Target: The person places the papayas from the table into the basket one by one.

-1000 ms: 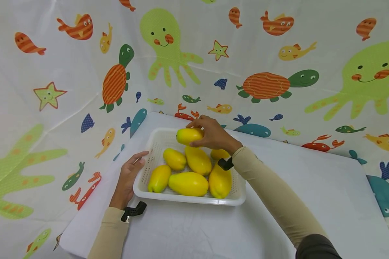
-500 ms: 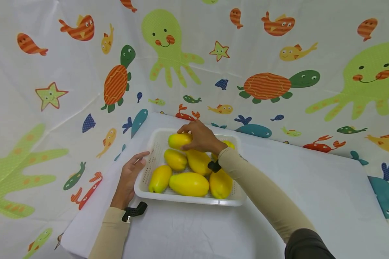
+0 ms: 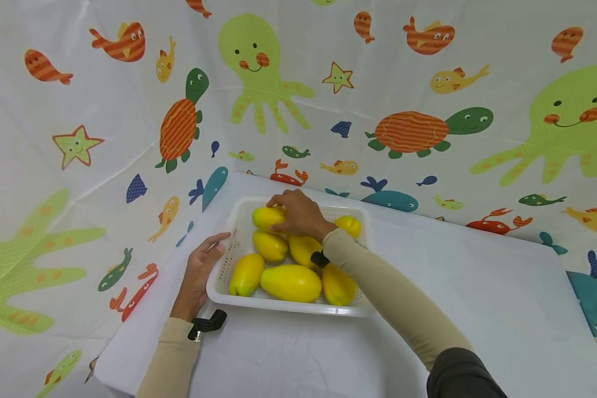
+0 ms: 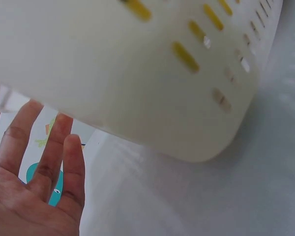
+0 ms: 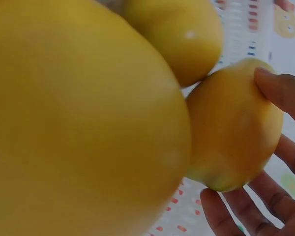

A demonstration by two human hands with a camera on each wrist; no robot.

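Observation:
My right hand grips a yellow papaya at the far left corner of a white perforated plastic basket. In the right wrist view, thumb and fingers surround this papaya, and another papaya fills the near side. Several more papayas lie in the basket, among them a large one along the front and one just in front of the held one. My left hand is at the basket's left side, fingers extended along the rim. In the left wrist view, those fingers reach under the rim.
The basket stands on a table with a white cloth. Behind and to the left hangs a white curtain printed with sea animals. A papaya lies at the basket's far right corner.
My right hand has moved left and down with the papaya, from above the back of the basket into its far left corner. The left hand has stayed put.

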